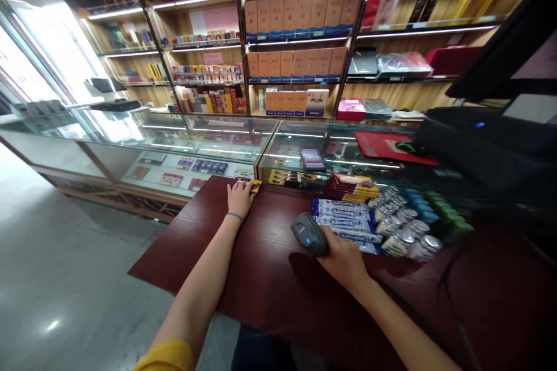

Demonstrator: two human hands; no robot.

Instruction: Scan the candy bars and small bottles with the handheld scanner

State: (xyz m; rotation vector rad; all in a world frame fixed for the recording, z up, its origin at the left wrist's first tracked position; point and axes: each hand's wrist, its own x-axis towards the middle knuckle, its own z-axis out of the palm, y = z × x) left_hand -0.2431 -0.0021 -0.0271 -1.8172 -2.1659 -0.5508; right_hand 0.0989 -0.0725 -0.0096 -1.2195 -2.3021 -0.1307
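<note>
Left hand [241, 197] palm down at far edge of desk [265, 261], near far left corner; fingers over small yellow packet [256, 186], whether pinching it cannot tell. Right hand [347, 258] wrapped round handle of dark scanner [308, 235], held above desk, well in from left edge. Blue-and-white packets [346, 220] just beside scanner; lidded jars [407, 237] farther right. Glass display counter [209, 139] beyond far edge.

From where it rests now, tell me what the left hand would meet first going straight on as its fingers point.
Probably the glass display case, just beyond the left hand. A small yellow packet shows at the hand's right; whether it also lies ahead is unclear.
</note>
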